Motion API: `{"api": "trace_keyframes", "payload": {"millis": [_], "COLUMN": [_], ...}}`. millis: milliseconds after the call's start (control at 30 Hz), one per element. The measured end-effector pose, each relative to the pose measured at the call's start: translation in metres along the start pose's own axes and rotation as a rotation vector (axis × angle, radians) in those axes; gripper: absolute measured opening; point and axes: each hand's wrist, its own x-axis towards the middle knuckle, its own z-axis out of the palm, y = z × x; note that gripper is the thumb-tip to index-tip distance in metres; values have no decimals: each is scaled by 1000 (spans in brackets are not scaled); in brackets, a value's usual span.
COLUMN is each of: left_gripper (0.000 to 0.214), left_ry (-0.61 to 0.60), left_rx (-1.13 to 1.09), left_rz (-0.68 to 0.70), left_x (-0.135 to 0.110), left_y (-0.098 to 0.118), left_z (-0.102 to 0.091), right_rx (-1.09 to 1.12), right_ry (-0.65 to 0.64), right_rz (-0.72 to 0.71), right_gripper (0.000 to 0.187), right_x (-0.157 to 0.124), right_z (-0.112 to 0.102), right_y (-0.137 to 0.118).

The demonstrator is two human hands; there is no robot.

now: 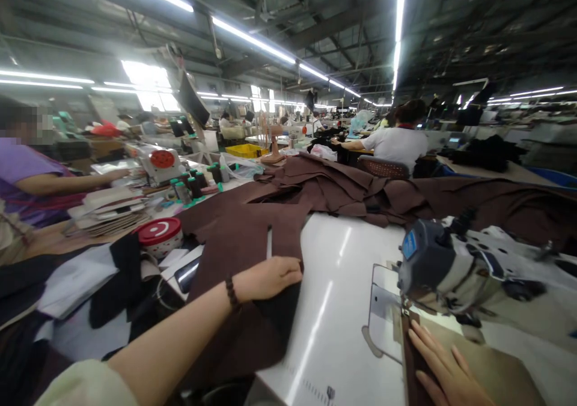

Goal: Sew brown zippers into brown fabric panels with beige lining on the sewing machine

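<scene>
My left hand (pixel 269 278), with a beaded bracelet on its wrist, has its fingers curled at the right edge of a dark brown fabric piece (pixel 243 232). A slim white stick with a dark tip (pixel 269 242) shows just above the knuckles; I cannot tell what it is. My right hand (pixel 439 364) lies with fingers stretched over a brown strip (pixel 411 358) and a tan panel (pixel 493 361). Their far end is beneath the head of the sewing machine (pixel 426 262). The needle area is partly hidden. A white worktop (pixel 347 262) lies between my hands.
Piled brown fabric (pixel 342 187) runs along the back. A red-lidded tub (pixel 159 236), a phone (pixel 187 274) and dark and white pieces (pixel 79 280) lie left. Thread spools (pixel 193 187) stand beyond. Co-workers sit at the left (pixel 33 178) and ahead (pixel 394 145).
</scene>
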Motion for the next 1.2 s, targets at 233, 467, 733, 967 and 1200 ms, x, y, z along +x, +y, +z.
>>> {"api": "trace_keyframes", "payload": {"millis": [233, 467, 733, 967, 1200], "left_gripper": [74, 84, 90, 47, 48], "left_ry": [2, -257, -214, -334, -291], "left_rx": [17, 98, 145, -61, -376], "left_rz": [272, 599, 534, 475, 382], "left_x": [-11, 13, -21, -11, 21], "left_y": [54, 60, 80, 76, 89], "left_z": [110, 92, 128, 103, 74], "right_rx": [265, 360, 396, 427, 435], "right_ry": [-193, -299, -266, -310, -385], "right_rz": [239, 311, 337, 345, 345], "right_gripper": [46, 45, 47, 48, 52], "right_x": [15, 26, 25, 27, 30], "right_z": [-37, -67, -70, -71, -78], "right_y": [-25, -31, -31, -30, -30]}}
